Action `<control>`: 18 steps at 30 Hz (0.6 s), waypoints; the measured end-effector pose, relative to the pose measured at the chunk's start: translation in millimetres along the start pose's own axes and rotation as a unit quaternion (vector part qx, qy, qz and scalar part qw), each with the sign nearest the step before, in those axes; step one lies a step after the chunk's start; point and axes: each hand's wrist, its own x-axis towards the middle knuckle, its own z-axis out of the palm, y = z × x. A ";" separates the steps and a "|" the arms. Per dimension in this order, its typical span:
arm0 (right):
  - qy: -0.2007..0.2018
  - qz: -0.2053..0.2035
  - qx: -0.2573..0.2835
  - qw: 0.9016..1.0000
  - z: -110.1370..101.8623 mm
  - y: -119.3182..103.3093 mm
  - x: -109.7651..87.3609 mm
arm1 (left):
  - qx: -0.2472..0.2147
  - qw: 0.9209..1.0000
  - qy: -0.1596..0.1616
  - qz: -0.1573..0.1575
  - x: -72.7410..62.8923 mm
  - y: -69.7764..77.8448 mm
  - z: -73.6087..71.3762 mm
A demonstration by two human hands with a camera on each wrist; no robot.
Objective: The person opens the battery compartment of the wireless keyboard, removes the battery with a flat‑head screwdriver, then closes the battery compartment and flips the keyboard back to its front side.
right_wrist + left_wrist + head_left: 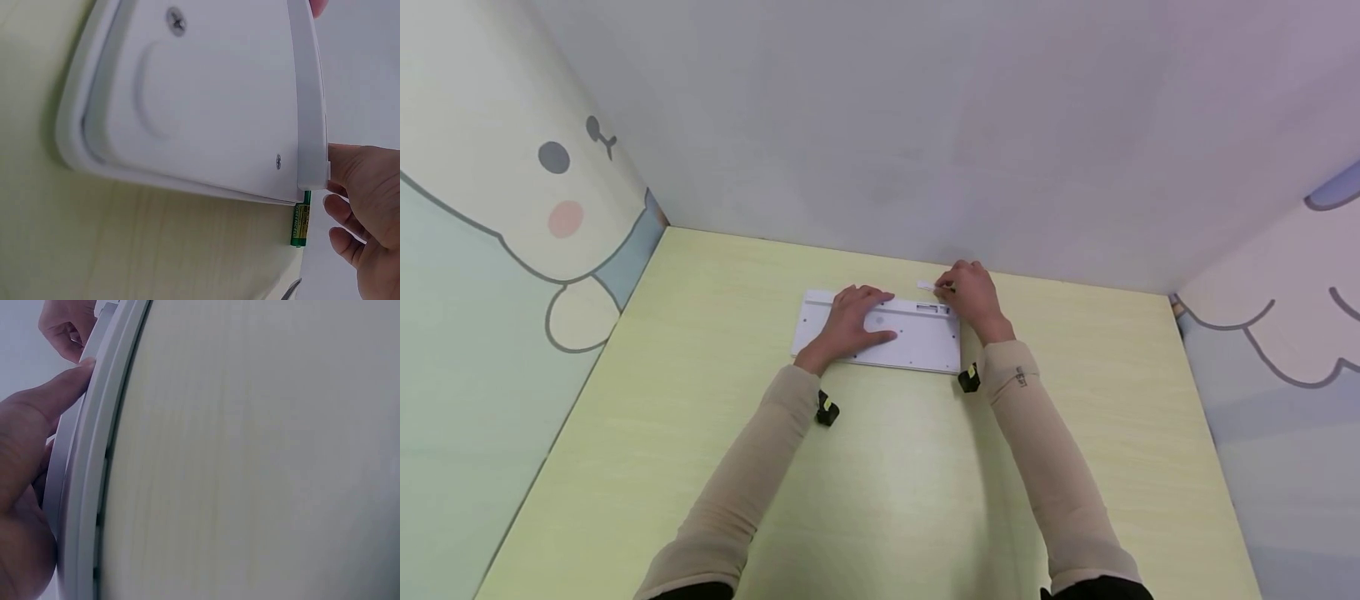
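Pale wood-grain table (887, 475) bears the white keyboard (917, 342), upturned probably to expose its slot (927, 307); your left hand (847, 323) lies spread across it, likely steadying it; your right hand (972, 293) bends at the far corner beside a small white piece (925, 285); whether it pinches anything cannot be told; only the right wrist view clearly shows a green battery (300, 225).

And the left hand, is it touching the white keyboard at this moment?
Touching. In the left wrist view, the left hand has its thumb tip against the white keyboard, with no gap between them.
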 end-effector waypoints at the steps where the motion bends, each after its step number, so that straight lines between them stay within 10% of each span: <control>1: 0.000 -0.001 0.000 1.000 0.4 0.0 0.1 | 0.000 1.000 -0.001 0.000 0.0 -0.2 0.0; 18: 0.005 -0.020 -0.030 0.999 6.6 3.7 2.4 | -0.002 1.000 0.004 0.005 0.3 -1.0 0.9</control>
